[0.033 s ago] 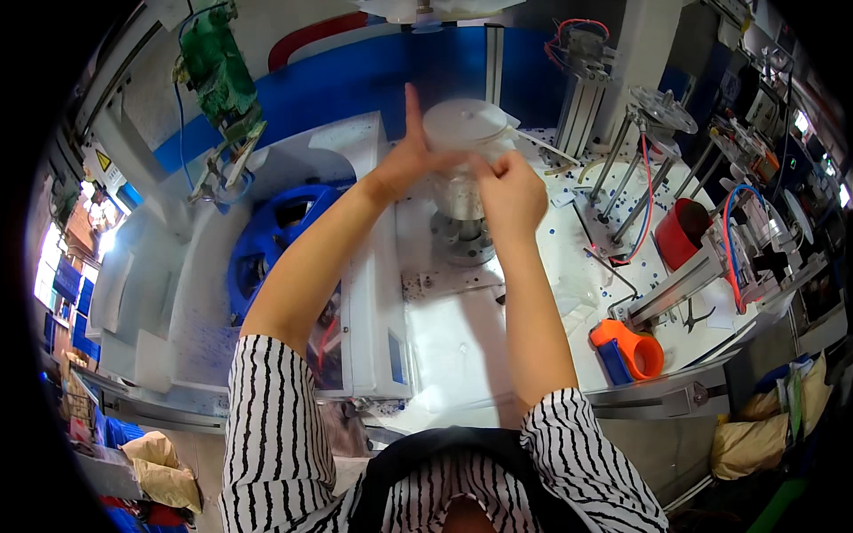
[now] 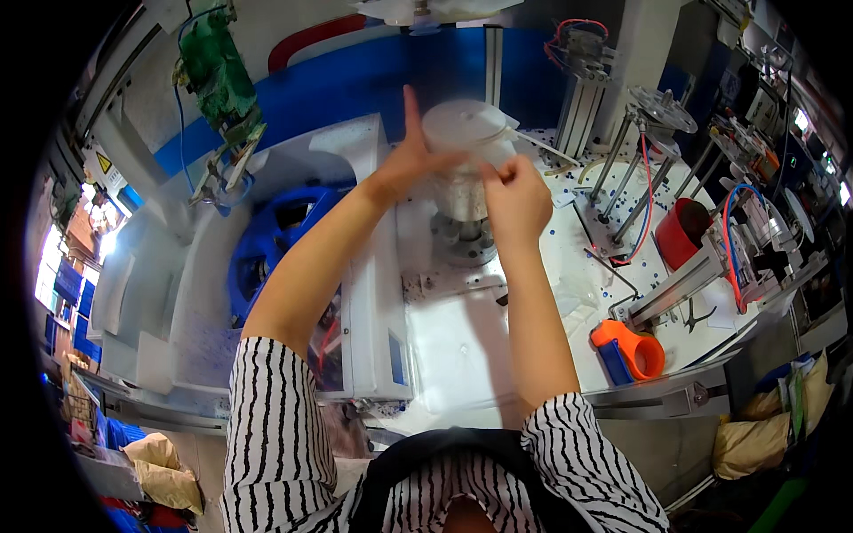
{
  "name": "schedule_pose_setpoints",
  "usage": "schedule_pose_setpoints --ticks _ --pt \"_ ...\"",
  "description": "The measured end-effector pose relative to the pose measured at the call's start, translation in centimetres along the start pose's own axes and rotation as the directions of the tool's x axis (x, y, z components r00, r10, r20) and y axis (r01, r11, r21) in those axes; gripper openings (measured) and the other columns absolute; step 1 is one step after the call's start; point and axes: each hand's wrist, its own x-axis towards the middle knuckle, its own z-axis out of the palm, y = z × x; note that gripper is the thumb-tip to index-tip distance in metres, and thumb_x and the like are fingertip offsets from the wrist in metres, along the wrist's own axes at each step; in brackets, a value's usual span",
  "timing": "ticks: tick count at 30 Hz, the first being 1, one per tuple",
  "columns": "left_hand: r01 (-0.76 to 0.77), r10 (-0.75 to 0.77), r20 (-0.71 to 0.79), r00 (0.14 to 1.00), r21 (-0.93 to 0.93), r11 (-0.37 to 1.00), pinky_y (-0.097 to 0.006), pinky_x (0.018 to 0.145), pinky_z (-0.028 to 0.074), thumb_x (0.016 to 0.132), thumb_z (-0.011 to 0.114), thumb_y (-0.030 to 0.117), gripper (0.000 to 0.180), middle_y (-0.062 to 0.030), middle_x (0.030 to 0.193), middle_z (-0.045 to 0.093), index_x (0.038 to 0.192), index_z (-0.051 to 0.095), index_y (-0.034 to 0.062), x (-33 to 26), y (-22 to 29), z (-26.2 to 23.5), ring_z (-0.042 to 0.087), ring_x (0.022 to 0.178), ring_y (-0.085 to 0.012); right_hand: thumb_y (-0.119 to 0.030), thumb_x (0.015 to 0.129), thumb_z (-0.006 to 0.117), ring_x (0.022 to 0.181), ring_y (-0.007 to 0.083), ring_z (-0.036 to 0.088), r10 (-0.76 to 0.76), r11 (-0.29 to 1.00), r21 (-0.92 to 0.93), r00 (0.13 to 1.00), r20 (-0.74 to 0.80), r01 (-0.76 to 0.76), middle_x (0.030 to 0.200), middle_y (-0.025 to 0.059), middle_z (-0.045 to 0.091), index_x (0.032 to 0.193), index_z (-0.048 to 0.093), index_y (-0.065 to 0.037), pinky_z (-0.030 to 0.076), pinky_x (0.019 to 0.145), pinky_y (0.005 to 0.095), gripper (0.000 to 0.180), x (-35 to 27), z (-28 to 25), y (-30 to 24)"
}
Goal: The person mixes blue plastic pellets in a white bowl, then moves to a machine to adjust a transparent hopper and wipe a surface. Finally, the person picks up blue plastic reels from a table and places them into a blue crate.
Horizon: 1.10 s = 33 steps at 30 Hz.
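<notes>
A clear round vessel with a pale, disc-like top (image 2: pixel 464 123) stands on a round metal fixture (image 2: pixel 464 242) in the middle of the bench. My left hand (image 2: pixel 410 164) is at its left side, thumb raised and fingers stretched across its front; the fingertips look blurred. On the other side, my right hand (image 2: pixel 517 200) is closed with thumb and forefinger pinched together by the vessel's right side. Whatever lies in that pinch is too small or hidden to make out.
A white housing (image 2: pixel 378 293) with a blue wheel-like part (image 2: pixel 289 226) stands left, under a green-wrapped machine head (image 2: pixel 218 80). To the right are metal posts (image 2: pixel 622 191), a red cup (image 2: pixel 682 233), an orange tape dispenser (image 2: pixel 638 351), pliers (image 2: pixel 696 315) and scattered blue bits.
My right hand has shifted slightly to the right, away from my left fingertips. My left hand stays nearly in place.
</notes>
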Motion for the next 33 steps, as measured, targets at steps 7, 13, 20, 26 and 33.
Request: schedule_pose_setpoints --ticks 7,13,20,26,33 --pt "-0.002 0.001 -0.036 0.999 -0.028 1.000 -0.041 0.102 0.040 0.080 0.078 0.024 0.130 -0.0165 0.145 0.036 0.142 -0.036 0.0209 -0.8 -1.3 0.8 0.041 0.129 -0.0290 -0.020 0.077 0.074 0.123 0.0342 0.042 -0.355 0.927 0.052 0.912 -0.208 0.372 0.130 0.0149 0.046 0.126 0.045 -0.005 0.032 0.101 0.0463 0.059 0.2 2.1 3.1" --pt "0.000 0.000 0.019 1.000 0.033 0.999 -0.041 0.105 0.035 0.082 0.075 0.039 0.126 -0.0126 0.146 0.031 0.144 -0.033 0.0180 -0.9 -2.4 0.1 0.036 0.131 -0.0244 -0.017 0.080 0.069 0.132 0.0392 0.033 -0.212 0.949 0.197 0.961 -0.176 0.245 0.144 0.0199 0.033 0.138 0.037 -0.006 0.025 0.108 0.0503 0.067 -3.5 1.5 2.6" --pt "0.159 -0.147 -0.198 0.969 0.047 0.986 -0.036 0.105 0.036 0.085 0.070 0.034 0.094 -0.0192 0.140 0.044 0.148 0.010 -0.0028 -1.6 -0.2 5.0 0.046 0.124 -0.0287 -0.013 0.077 0.069 0.108 0.0272 0.057 -0.761 0.647 0.265 0.622 0.182 0.715 0.125 0.0104 0.055 0.124 0.055 -0.012 0.046 0.087 0.0399 0.049 -17.7 -9.8 5.2" --pt "0.384 -0.296 -0.285 0.912 0.330 0.862 -0.042 0.117 0.006 0.073 0.071 0.053 0.112 -0.0294 0.155 0.004 0.148 0.013 -0.0070 -2.0 -0.9 4.4 0.003 0.146 -0.0352 -0.016 0.077 0.070 0.083 0.0254 0.057 -0.714 0.665 -0.159 0.683 0.154 0.730 0.096 0.0058 0.057 0.099 0.054 -0.010 0.047 0.079 0.0406 0.028 -25.7 -25.1 9.8" --pt "0.239 -0.239 -0.007 0.971 0.026 0.971 -0.040 0.116 -0.001 0.077 0.068 0.050 0.099 -0.0193 0.159 -0.008 0.153 0.017 0.0094 -10.8 9.2 6.5 -0.007 0.148 -0.0288 -0.025 0.072 0.075 0.109 0.0320 0.053 -0.094 0.750 -0.637 0.982 0.165 0.179 0.112 0.0140 0.059 0.118 0.057 -0.005 0.034 0.100 0.0504 0.054 -18.4 -27.7 17.9"
